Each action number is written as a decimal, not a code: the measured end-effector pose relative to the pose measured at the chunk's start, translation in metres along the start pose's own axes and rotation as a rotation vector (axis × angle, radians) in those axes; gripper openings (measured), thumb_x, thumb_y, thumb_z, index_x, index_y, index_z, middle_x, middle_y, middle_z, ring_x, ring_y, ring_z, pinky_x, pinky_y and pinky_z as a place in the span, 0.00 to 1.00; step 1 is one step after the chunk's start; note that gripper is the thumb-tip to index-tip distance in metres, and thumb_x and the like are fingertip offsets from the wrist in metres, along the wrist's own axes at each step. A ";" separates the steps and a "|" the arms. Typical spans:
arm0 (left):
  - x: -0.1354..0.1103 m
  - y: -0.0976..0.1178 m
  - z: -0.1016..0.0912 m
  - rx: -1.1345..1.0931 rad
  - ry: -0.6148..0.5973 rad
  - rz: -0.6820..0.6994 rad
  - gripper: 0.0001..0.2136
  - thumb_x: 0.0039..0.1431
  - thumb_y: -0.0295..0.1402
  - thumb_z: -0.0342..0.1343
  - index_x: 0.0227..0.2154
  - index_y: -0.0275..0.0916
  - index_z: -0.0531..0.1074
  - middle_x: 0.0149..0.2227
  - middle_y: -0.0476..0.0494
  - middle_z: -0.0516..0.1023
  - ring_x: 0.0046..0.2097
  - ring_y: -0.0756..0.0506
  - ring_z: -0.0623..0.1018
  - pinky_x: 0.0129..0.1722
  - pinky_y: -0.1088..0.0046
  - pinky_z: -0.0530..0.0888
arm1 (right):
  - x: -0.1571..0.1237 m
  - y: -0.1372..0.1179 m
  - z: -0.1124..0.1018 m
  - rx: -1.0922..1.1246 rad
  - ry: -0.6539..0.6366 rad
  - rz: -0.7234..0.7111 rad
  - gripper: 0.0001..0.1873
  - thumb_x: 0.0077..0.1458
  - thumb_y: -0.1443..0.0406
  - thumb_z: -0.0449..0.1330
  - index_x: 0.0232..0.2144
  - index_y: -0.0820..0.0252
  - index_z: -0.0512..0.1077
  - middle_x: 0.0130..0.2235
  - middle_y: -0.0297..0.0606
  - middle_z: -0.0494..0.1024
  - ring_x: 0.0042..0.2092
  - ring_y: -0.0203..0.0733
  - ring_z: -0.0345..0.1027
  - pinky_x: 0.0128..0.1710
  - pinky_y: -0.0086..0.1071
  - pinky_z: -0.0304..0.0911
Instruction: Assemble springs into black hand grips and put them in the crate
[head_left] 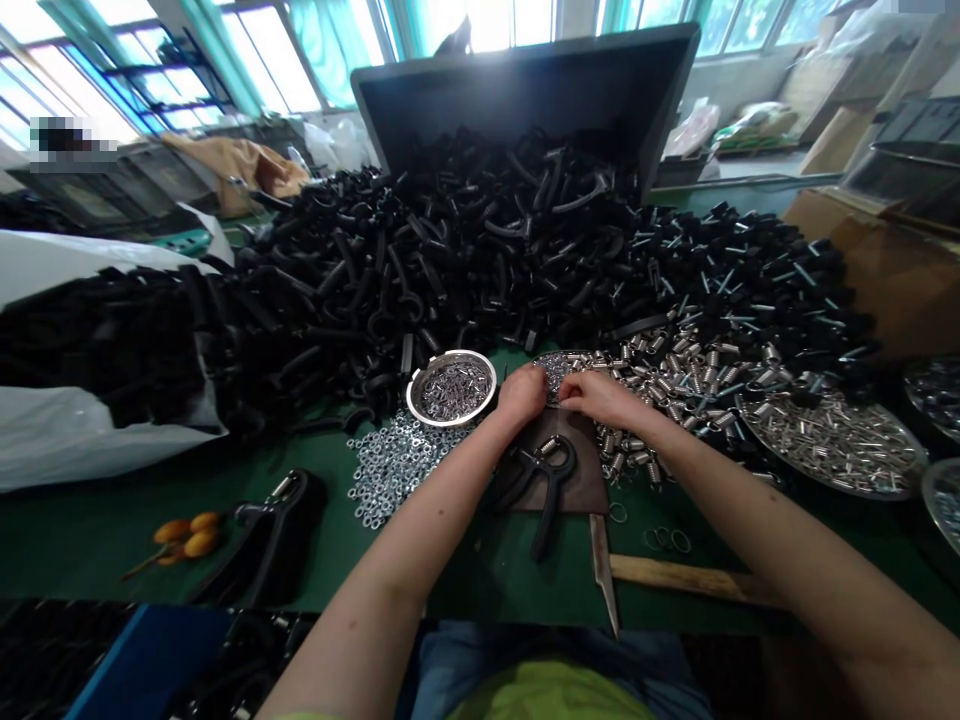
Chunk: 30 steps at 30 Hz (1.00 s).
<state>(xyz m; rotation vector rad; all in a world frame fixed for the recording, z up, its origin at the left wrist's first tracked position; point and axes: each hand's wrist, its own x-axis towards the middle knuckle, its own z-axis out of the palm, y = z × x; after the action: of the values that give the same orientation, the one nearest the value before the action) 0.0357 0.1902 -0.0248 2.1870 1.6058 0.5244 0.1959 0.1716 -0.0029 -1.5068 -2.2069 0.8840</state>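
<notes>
My left hand (pixel 525 391) is closed, its fingers curled at the left rim of a dish of small metal parts (pixel 555 371). Fingertips pinched together, my right hand (pixel 594 396) is at the dish's right side. Whatever either hand holds is too small or hidden to make out. Just below them, a black hand grip strengthener (pixel 556 492) with a spring between its handles lies on a brown pad (pixel 587 470). Left of my left hand stands a round metal bowl of small pins (pixel 491 385), with a spread of loose nuts (pixel 390 470) below it.
Black plastic handles (pixel 450 250) heap across the back before a grey bin (pixel 525 85). Springs (pixel 690 375) and a pin tray (pixel 840 445) lie right. A pointed blade (pixel 603 575), wooden handle (pixel 675 576), another strengthener (pixel 281 530) and orange fruits (pixel 201 541) lie nearer.
</notes>
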 end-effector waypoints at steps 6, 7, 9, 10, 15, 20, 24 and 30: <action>-0.007 0.000 -0.010 -0.123 0.013 0.003 0.04 0.55 0.29 0.51 0.32 0.38 0.69 0.30 0.46 0.75 0.33 0.47 0.74 0.35 0.73 0.68 | -0.025 -0.012 -0.002 -0.013 0.062 -0.011 0.04 0.48 0.69 0.57 0.27 0.58 0.72 0.27 0.33 0.74 0.30 0.37 0.66 0.29 0.28 0.55; -0.013 -0.001 -0.012 -0.175 0.005 0.013 0.03 0.55 0.31 0.52 0.32 0.38 0.69 0.28 0.47 0.74 0.32 0.48 0.73 0.33 0.75 0.67 | -0.034 -0.015 -0.004 -0.012 0.067 -0.011 0.04 0.49 0.68 0.56 0.28 0.58 0.72 0.27 0.33 0.75 0.31 0.37 0.66 0.30 0.28 0.56; -0.027 -0.004 -0.016 -0.351 -0.028 0.036 0.04 0.55 0.33 0.53 0.32 0.38 0.68 0.26 0.51 0.72 0.28 0.50 0.72 0.29 0.77 0.66 | -0.056 -0.022 -0.006 -0.002 0.060 -0.023 0.05 0.51 0.67 0.56 0.29 0.57 0.72 0.28 0.33 0.75 0.31 0.38 0.67 0.31 0.29 0.56; -0.037 -0.006 -0.019 -0.454 -0.057 0.046 0.06 0.54 0.34 0.54 0.32 0.38 0.67 0.25 0.52 0.72 0.27 0.51 0.71 0.28 0.78 0.65 | -0.069 -0.025 -0.006 0.005 0.048 -0.032 0.05 0.52 0.67 0.55 0.29 0.57 0.72 0.29 0.33 0.75 0.31 0.38 0.67 0.31 0.29 0.57; -0.086 -0.008 -0.036 -0.558 -0.175 0.063 0.07 0.52 0.37 0.57 0.28 0.38 0.71 0.26 0.51 0.73 0.28 0.50 0.70 0.30 0.76 0.64 | -0.149 -0.026 0.001 0.001 -0.038 -0.009 0.08 0.57 0.63 0.52 0.30 0.53 0.71 0.32 0.35 0.76 0.35 0.40 0.68 0.35 0.32 0.60; -0.110 -0.003 -0.035 -0.307 -0.113 0.211 0.04 0.51 0.34 0.61 0.25 0.40 0.74 0.32 0.47 0.74 0.40 0.45 0.71 0.42 0.70 0.64 | -0.210 0.002 0.022 -0.134 -0.016 0.070 0.06 0.55 0.61 0.55 0.34 0.50 0.71 0.38 0.39 0.74 0.41 0.45 0.66 0.40 0.38 0.62; -0.114 -0.004 -0.023 -0.306 -0.111 0.214 0.04 0.50 0.34 0.62 0.25 0.40 0.74 0.33 0.46 0.73 0.40 0.45 0.70 0.45 0.68 0.63 | -0.230 0.016 0.039 -0.266 0.010 0.090 0.09 0.50 0.60 0.61 0.36 0.50 0.71 0.40 0.41 0.73 0.42 0.49 0.65 0.39 0.42 0.62; -0.111 -0.010 -0.013 -0.413 -0.124 0.153 0.06 0.50 0.34 0.61 0.25 0.38 0.72 0.33 0.47 0.72 0.39 0.47 0.71 0.42 0.71 0.64 | -0.240 0.019 0.050 -0.310 0.061 0.057 0.06 0.54 0.60 0.56 0.36 0.51 0.69 0.39 0.43 0.73 0.40 0.50 0.66 0.39 0.44 0.62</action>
<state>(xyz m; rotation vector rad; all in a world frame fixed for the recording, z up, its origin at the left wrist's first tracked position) -0.0099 0.0874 -0.0270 1.9908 1.1514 0.6821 0.2739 -0.0594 -0.0346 -1.7146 -2.3482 0.5199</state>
